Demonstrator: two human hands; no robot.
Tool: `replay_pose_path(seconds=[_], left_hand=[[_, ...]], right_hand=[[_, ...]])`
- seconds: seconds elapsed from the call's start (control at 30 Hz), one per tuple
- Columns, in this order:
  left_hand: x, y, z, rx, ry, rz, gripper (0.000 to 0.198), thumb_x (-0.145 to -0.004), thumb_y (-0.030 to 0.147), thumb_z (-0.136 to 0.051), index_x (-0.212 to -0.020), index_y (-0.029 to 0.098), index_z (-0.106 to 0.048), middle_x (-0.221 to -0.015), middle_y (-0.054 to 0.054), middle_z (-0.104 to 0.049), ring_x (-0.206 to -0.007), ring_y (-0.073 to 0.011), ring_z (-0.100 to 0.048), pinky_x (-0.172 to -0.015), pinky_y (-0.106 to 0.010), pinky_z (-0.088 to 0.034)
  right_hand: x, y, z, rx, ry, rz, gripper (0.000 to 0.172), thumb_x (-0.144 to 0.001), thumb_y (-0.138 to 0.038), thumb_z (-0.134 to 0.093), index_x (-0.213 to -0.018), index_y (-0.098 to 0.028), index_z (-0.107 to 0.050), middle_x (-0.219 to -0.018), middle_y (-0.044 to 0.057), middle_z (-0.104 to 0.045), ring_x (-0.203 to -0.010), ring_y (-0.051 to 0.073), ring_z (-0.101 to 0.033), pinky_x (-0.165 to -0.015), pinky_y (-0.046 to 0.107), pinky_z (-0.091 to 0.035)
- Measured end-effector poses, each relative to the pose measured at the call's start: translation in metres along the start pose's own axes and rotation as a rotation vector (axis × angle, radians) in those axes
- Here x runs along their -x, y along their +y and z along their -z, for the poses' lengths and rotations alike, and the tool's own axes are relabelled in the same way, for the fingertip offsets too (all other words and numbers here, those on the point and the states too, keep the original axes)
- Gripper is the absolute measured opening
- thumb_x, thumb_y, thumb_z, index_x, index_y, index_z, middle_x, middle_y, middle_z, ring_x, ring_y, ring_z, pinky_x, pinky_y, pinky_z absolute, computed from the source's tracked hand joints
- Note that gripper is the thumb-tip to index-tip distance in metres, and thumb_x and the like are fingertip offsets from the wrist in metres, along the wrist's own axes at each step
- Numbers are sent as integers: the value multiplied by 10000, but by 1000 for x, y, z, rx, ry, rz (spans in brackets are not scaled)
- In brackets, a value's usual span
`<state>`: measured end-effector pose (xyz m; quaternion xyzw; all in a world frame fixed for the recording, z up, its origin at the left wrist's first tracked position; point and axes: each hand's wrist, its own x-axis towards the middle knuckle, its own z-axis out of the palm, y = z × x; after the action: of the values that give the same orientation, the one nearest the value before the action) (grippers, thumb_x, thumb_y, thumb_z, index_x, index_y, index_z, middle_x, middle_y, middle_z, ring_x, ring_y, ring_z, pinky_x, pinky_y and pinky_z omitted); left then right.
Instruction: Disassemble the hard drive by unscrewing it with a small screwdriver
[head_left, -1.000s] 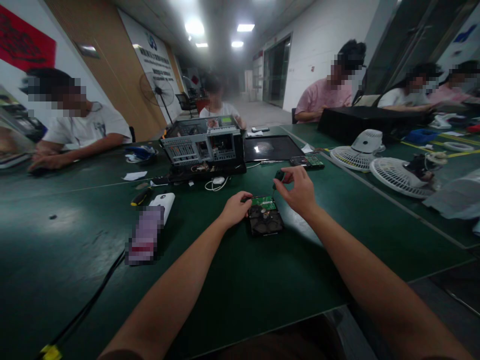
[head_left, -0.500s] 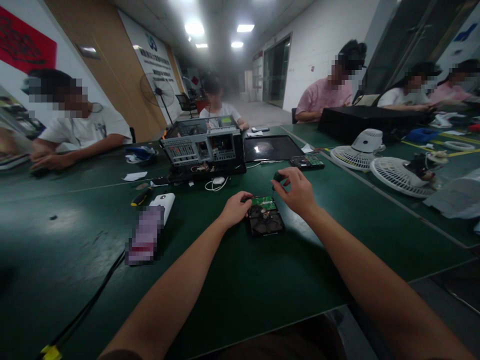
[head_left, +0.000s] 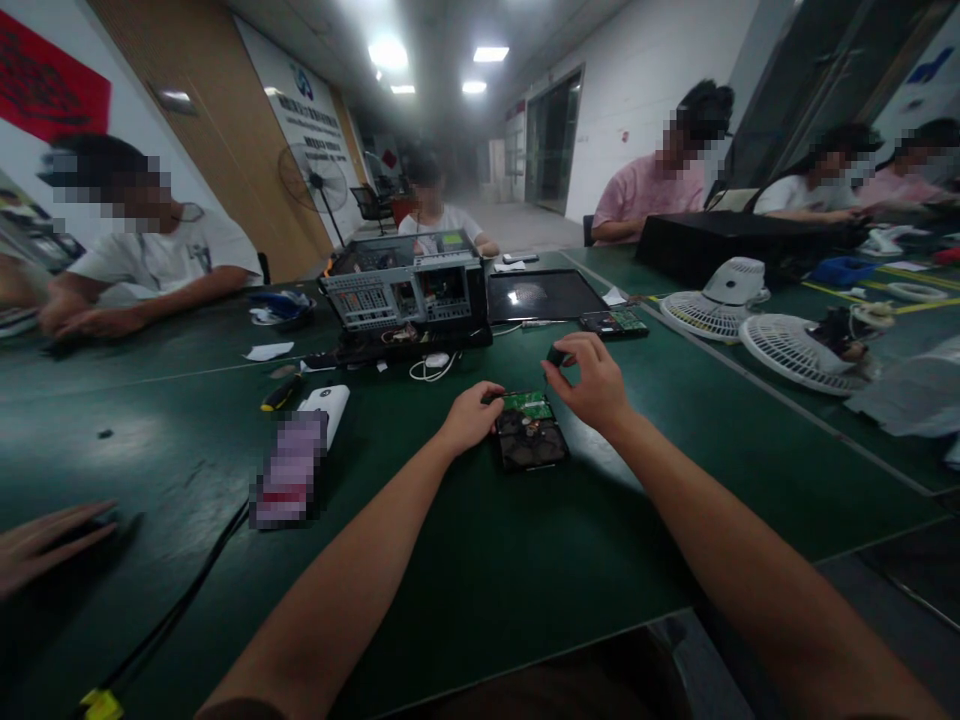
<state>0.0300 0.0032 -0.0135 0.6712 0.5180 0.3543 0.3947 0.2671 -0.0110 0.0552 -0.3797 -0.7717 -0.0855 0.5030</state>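
The drive (head_left: 529, 440) lay board-up on the counter (head_left: 480, 580) at 12 o'clock. My left hand (head_left: 471, 415), curled, gripped its 9 o'clock edge to stop sliding. My right hand (head_left: 592, 385) pinched the screwdriver (head_left: 556, 353) upright over its 1 o'clock corner.

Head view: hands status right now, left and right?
Left hand: closed on the hard drive at its left edge.
Right hand: closed, pinching a screwdriver upright over the drive.
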Motion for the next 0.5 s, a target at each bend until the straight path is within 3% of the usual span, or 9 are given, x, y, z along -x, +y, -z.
replay_pose_path(seconds=[0.27, 0.4, 0.5], left_hand=[[0, 0, 0, 10, -4, 15, 318, -955, 280, -608, -1252, 171, -640, -955, -47, -734, -521, -90, -595, -509, -209, -476], [0, 0, 0, 12, -5, 13, 324, -957, 285, -607, -1261, 176, -640, -910, -38, -732, -517, -95, -595, -508, -210, -473], [1, 1, 0, 10, -4, 21, 330, -955, 283, -613, -1264, 173, -641, -918, -43, -737, -516, -92, -593, -511, -208, -470]], right_hand=[[0, 0, 0, -75, -42, 35, 376, -890, -192, -609, -1246, -266, -514, -1264, 127, -591, -1155, 290, -624, -850, 459, -622], [2, 1, -3, -19, -27, -14, 326, -901, -234, -623, -1209, -260, -518, -1230, 121, -600, -935, 242, -669, -721, 402, -618], [2, 1, -2, 45, -5, -52, 291, -903, -291, -652, -1169, -248, -544, -1180, 114, -601, -796, 205, -654, -705, 401, -603]])
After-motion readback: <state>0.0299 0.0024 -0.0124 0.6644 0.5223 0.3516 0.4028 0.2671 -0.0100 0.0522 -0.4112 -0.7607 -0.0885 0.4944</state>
